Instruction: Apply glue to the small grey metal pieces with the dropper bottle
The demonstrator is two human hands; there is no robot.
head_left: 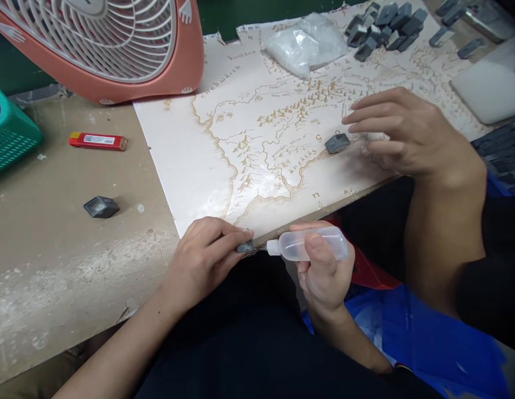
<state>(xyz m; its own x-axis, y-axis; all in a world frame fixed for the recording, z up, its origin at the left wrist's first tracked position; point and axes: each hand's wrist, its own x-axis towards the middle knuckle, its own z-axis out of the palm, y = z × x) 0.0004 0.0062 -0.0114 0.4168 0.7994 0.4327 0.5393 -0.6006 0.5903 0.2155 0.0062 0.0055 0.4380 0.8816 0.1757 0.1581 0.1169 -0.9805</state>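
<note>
Between the fingertips of my left hand (209, 246) is a small dark grey faceted piece (245, 245), held at the table's front edge. My right hand (326, 271) grips a translucent plastic squeeze bottle (299, 244) lying sideways, thumb on its near side. The bottle's white cap points left, and its thin tip meets or nearly meets the grey piece; I cannot tell which. Another grey faceted piece (337, 143) lies on the map sheet, close to a co-worker's hand (407, 130). One more grey piece (101, 206) rests on the bare table to the left.
A pink fan (194, 66) stands at the back left beside a green basket (16, 133). Nearby lies a red lighter-like stick (98, 141). On the map sheet (178, 155) are a clear plastic bag (299, 47) and a heap of grey pieces (390, 25). A co-worker's arm reaches in from the right.
</note>
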